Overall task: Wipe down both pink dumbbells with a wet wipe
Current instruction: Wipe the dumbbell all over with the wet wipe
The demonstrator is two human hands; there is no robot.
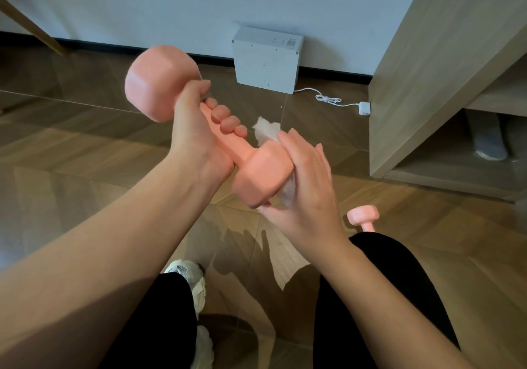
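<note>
Soft, even light is coming from above and ahead, laying a faint sheen on the pink dumbbell (pixel 159 83) and pale glare on the glossy floor (pixel 85 146). Shadows are pooling under the right hand (pixel 308 194), which is blurring slightly along with the wet wipe (pixel 266 130). The cabinet (pixel 427 69) edges are leaning with wide-angle distortion.

Pink dumbbell (pixel 258 173) aloft (wipe (pixel 265 130) on head)
</note>
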